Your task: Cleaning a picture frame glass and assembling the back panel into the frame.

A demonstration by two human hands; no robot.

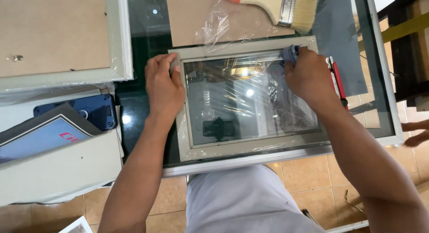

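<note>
Far left, a second frame (120, 45) with its brown backing board is lying on the tabletop (143, 18), and below it a blue device (96, 110) is peeking out beside a grey mat sheet (53, 170). The left hand (164, 88) is pressing flat on the left rail of the grey picture frame (250, 148), fingers together, pinning it down. The glass pane (241, 103) is reflecting the ceiling lights. The right hand (308, 76) is closing on a blue cloth (290, 52) at the frame's top right corner. Above, a paintbrush (286, 7) is resting on cardboard; a red-handled tool (337, 79) is lying just right.
</note>
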